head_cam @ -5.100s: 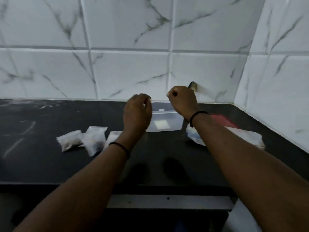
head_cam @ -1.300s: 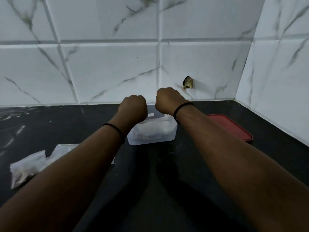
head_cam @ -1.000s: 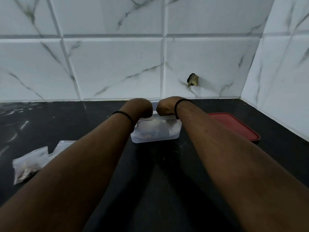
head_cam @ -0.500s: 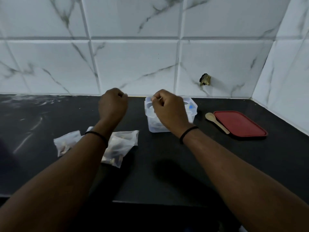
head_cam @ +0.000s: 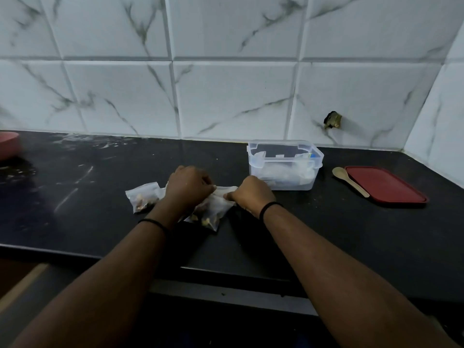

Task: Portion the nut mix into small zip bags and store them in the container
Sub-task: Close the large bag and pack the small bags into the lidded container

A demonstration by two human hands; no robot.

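Note:
On the black counter, my left hand (head_cam: 188, 187) and my right hand (head_cam: 251, 194) both grip the top edge of a small clear zip bag (head_cam: 211, 212) holding nuts. A second filled zip bag (head_cam: 143, 197) lies just left of my left hand. Behind and right of my right hand stands the clear plastic container (head_cam: 285, 182), open, with zip bags inside it.
A red lid (head_cam: 384, 184) lies flat at the right, with a wooden spoon (head_cam: 349, 179) beside its left edge. Part of a red bowl (head_cam: 8, 144) shows at the far left. The tiled wall runs behind, and the counter's front edge is near me.
Both hands have come down and left from the container to the zip bags on the counter, and now grip one of them. The view has shifted left.

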